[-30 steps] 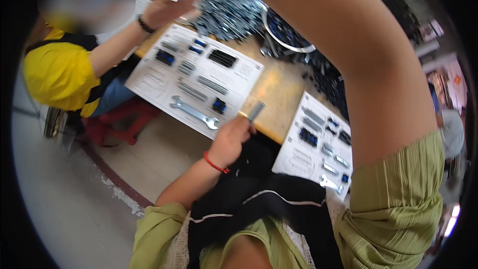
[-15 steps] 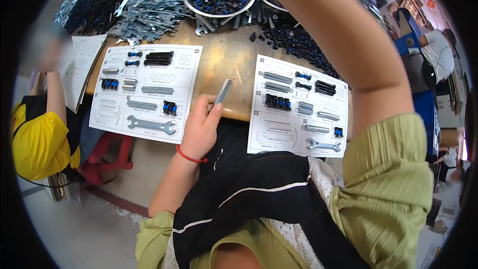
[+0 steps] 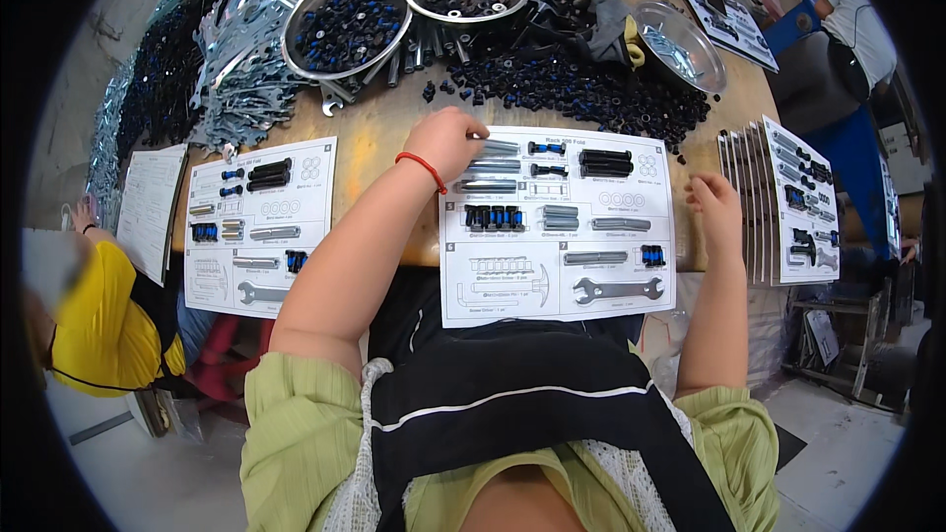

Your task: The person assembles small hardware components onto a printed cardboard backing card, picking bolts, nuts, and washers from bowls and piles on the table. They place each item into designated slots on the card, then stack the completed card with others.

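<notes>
My left hand (image 3: 448, 146) reaches over the upper left corner of a printed white card (image 3: 532, 310), its fingers bent together at the end of a grey metal tube (image 3: 500, 148). The fingertips are partly hidden, so what they grip cannot be made out. On the card more grey tubes (image 3: 493, 166), black bolts with blue bands (image 3: 493, 218) and a grey open-end wrench (image 3: 619, 290) show; which are printed and which are real is hard to tell. Just off the card's right edge my right hand (image 3: 716, 202) hovers, fingers loosely bent and slightly apart, nothing visible in it.
A similar card (image 3: 325, 163) lies left. Behind are two metal bowls (image 3: 288, 44) (image 3: 414, 5) of small parts, piled wrenches (image 3: 232, 54), loose black parts (image 3: 591, 89) and a tray (image 3: 714, 64). Stacked cards (image 3: 803, 197) stand right; a person in yellow (image 3: 108, 315) sits left.
My right arm has come back from the far bowls to the card's right side. My left hand, which held a metal tube between the two cards, has moved up to the right card's corner.
</notes>
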Available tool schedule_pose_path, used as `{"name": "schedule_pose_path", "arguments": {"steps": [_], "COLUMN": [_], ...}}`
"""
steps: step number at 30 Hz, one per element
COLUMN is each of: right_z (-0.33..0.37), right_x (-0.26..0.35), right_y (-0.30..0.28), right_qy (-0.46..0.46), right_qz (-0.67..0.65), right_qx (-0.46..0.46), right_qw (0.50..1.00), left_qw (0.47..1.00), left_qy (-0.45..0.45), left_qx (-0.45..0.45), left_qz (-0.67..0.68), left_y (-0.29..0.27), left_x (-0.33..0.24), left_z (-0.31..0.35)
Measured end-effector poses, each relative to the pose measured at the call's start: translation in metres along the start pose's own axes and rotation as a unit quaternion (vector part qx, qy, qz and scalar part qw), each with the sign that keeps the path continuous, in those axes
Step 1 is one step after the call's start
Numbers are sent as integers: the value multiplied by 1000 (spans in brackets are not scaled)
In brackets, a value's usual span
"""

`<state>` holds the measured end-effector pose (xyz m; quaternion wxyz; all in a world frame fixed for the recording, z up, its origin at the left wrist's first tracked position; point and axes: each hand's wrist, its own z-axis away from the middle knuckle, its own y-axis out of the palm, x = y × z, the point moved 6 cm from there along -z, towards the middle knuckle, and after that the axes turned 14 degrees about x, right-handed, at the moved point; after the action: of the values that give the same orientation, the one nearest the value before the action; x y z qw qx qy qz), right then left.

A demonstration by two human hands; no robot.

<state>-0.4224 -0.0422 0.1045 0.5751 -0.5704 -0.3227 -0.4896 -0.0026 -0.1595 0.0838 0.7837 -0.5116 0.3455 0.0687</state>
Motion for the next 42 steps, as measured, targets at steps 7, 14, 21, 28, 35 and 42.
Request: {"name": "schedule_pose_path", "arguments": {"steps": [7,14,21,28,35,42], "right_z": [4,-9,-6,-3,-7,-5], "right_x": [-78,-81,-93,-76,-84,-81], "right_y": [-29,-22,-21,-15,-18,-18], "right_qy": [32,-16,-43,-65,-43,-46], "right_qz": [-20,91,115,83,95,108], "right_qx": [-68,-153,-179,-184,-181,-192], "right_qw": [997,984,976,977,978,974], "left_qw": [999,993,991,998,995,994], "left_qy": [11,-44,-5,-32,-43,17], "left_qx": [30,103,85,-11,85,92], "left_qz": [-25,21,-104,-54,-11,-61], "left_y": [12,5,-36,-92,-31,4], "left_x": [-12,-9,-29,-33,-6,-5], "left_z": [-13,-14,-36,-52,-19,-18]}}
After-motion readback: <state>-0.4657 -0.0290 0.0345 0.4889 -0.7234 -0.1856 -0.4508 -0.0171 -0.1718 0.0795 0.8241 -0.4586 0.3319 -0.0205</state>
